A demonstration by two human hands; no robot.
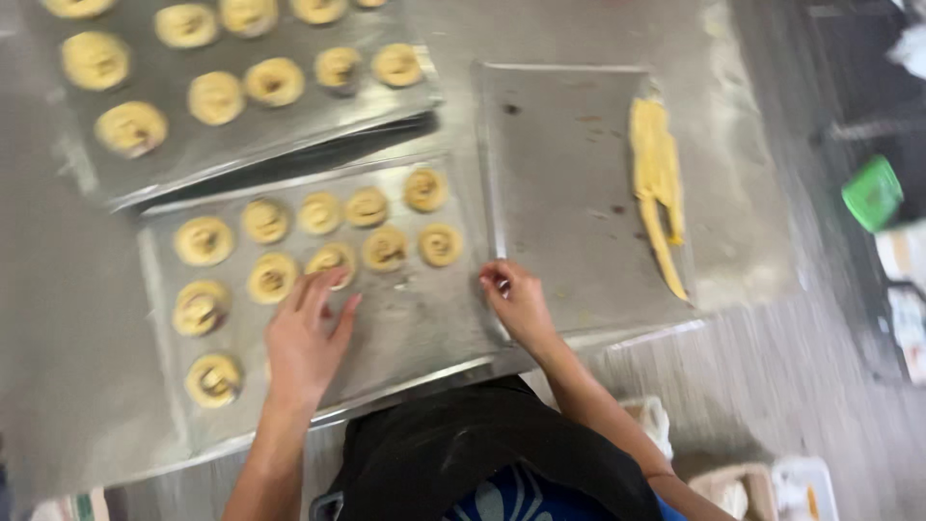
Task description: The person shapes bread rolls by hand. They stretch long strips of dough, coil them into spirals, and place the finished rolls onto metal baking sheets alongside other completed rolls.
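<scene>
the left hand lay flat and open over the near baking tray, palm down, fingers spread and stretched forward; its fingertips touched a round swirl of raw dough in the second row, gripping nothing. the forearm ran back toward the body at the lower edge of the view. the right hand was curled, fingers drawn in together at the seam where the near tray met the right-hand tray; it seemed to pinch the tray edge or some small bit there, but motion blur kept me from telling which. its forearm angled down and to the right.

the near tray held about a dozen pale dough rounds in loose rows, most toward its left and far side, the near right part bare. a second tray, farther off and tilted across the first one's far edge, carried more of the same rounds. the right-hand tray was nearly bare, with only a long strip of yellow dough lying along its right edge, well apart from both hands
</scene>
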